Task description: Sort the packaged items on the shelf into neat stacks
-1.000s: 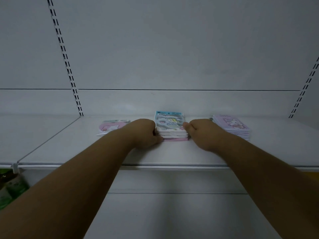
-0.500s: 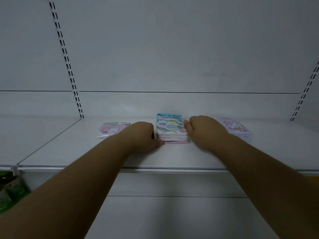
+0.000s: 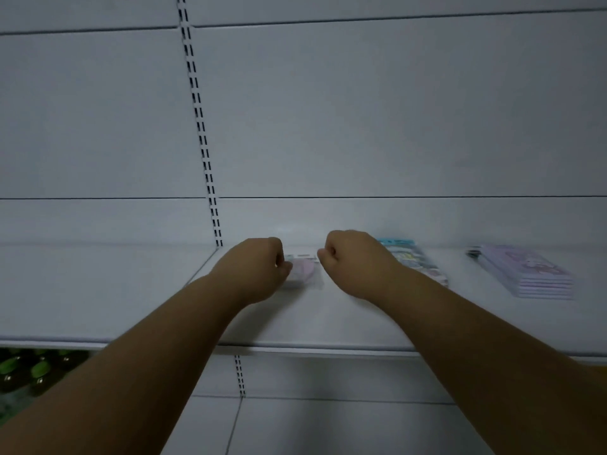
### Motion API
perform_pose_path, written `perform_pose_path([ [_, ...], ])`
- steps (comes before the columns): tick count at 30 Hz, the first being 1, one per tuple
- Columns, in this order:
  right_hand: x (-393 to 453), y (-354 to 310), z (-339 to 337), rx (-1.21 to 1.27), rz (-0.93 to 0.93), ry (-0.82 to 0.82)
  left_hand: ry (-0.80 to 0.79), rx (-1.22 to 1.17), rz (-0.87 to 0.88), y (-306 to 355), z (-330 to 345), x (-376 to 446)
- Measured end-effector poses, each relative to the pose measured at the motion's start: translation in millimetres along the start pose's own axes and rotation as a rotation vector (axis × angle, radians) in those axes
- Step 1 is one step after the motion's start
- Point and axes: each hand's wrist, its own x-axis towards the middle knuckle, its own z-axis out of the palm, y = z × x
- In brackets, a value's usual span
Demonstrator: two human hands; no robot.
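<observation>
A pink packaged item [image 3: 303, 270] lies flat on the white shelf [image 3: 131, 290], blurred by motion. My left hand [image 3: 259, 267] has curled fingers pinching its left edge. My right hand [image 3: 354, 262] is curled at its upper right corner. To the right, a stack of packages with a blue-topped one [image 3: 412, 257] sits partly behind my right forearm. Farther right stands a neat stack of purple packages [image 3: 528, 272].
A slotted upright [image 3: 200, 126] runs down the white back panel to the shelf's rear. Green packaged goods [image 3: 33, 372] show on a lower shelf at the bottom left. The shelf's front edge [image 3: 328, 349] crosses under my forearms.
Both hands left the blue-topped stack and moved left to the pink package. The view shifted left, so the stacks now sit further right.
</observation>
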Motion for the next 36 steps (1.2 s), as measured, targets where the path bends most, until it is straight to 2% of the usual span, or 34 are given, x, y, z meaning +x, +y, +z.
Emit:
perform_pose_path([
  [2,13,-9,11,-0.007,0.101,-0.056,-0.019,0.05,-0.049,-20,3,7],
  [5,23,-14,26,-0.03,0.22,-0.134,-0.13,0.075,-0.079,-38,9,17],
  [9,22,-18,41,0.023,0.314,-0.105,-0.134,0.005,-0.063,-47,15,23],
  [15,20,-25,49,0.003,0.318,-0.063,-0.083,-0.117,0.016,-48,25,24],
  [22,26,-20,48,0.088,0.405,-0.046,-0.048,-0.238,-0.008,-47,29,25],
  [36,23,-30,44,0.028,0.451,-0.025,-0.04,-0.285,-0.021,-48,26,22],
])
